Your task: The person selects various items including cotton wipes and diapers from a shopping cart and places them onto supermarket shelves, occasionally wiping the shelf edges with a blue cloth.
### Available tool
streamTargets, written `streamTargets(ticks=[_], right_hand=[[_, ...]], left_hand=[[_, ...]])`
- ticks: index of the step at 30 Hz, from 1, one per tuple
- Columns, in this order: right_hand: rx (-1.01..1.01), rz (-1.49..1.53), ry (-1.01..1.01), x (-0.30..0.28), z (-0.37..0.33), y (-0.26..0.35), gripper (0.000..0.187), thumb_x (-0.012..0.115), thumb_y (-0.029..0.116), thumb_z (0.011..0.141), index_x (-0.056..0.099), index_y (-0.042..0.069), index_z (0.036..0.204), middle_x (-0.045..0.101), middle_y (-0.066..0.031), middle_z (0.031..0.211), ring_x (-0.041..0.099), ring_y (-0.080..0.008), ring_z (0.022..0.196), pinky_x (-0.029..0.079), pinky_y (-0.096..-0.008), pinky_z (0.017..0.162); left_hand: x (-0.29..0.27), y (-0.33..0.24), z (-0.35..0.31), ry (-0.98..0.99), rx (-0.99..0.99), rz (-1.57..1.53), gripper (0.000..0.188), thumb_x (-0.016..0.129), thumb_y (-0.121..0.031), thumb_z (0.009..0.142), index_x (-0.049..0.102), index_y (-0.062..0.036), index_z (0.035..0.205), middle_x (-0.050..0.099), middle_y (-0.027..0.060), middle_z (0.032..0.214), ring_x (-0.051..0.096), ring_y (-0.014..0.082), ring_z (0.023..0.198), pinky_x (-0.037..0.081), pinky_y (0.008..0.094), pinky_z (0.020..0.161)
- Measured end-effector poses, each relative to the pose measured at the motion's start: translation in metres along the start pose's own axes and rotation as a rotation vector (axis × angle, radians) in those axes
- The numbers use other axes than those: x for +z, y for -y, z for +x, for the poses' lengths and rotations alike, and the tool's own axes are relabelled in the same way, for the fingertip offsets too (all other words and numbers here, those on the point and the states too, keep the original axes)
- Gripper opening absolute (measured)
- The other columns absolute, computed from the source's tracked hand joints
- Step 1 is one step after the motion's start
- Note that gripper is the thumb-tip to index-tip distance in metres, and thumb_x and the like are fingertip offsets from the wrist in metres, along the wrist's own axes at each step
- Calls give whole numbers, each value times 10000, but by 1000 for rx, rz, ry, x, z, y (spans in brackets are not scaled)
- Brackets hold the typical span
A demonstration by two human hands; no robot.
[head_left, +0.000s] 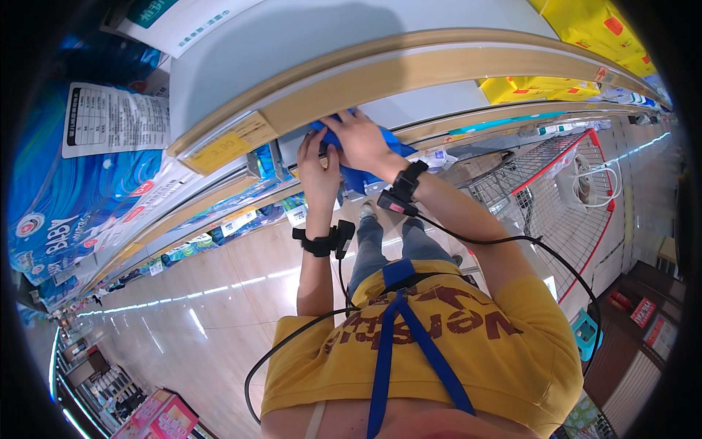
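A blue, soft-looking cloth hangs in folds at the shelf's front edge, partly covered by my hands. My right hand lies over it, fingers bent and closed on its upper part. Just to the left, my left hand is raised with fingers curled and thumb bent inward, gripping the cloth's left side. The fingertips meet near the beige shelf edge, and what lies beneath them is mostly hidden. Both wrists carry black straps with small cabled devices.
A yellow price tag sits on the shelf edge left of my hands. Large blue wipes packs stand at far left, yellow packs at upper right. A wire shopping cart with red trim stands right, holding a white bag.
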State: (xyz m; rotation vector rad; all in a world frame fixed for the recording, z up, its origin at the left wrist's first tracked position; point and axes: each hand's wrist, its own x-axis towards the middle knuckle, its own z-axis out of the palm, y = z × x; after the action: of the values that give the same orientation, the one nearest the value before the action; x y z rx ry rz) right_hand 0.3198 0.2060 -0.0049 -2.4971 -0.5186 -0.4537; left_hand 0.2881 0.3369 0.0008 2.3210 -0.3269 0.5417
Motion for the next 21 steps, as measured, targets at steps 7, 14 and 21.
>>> streamTargets(ticks=[7, 14, 21], right_hand=[[-38, 52, -19, 51, 20, 49, 555, 715, 226, 658, 609, 195, 1202, 602, -83, 1047, 575, -314, 856, 502, -400, 734], [246, -60, 4, -8, -2, 15, 531, 715, 197, 661, 610, 198, 1182, 602, -55, 1001, 571, -317, 895, 510, -405, 738], [577, 138, -374, -124, -76, -28, 529, 636, 113, 697, 514, 76, 1210, 622, -190, 1041, 598, -372, 941, 491, -421, 834]], left_hand=[[-41, 43, -10, -36, -360, -161, 315, 614, -86, 816, 608, -16, 1123, 647, 212, 1032, 642, 367, 875, 500, 388, 806], [-2, 19, 10, 218, -95, -247, 345, 625, -129, 819, 609, -60, 1157, 651, 210, 1007, 633, 365, 901, 496, 403, 798], [46, -78, 22, 394, 141, -505, 655, 695, -134, 800, 386, -20, 1367, 512, 234, 1213, 538, 331, 1089, 436, 407, 933]])
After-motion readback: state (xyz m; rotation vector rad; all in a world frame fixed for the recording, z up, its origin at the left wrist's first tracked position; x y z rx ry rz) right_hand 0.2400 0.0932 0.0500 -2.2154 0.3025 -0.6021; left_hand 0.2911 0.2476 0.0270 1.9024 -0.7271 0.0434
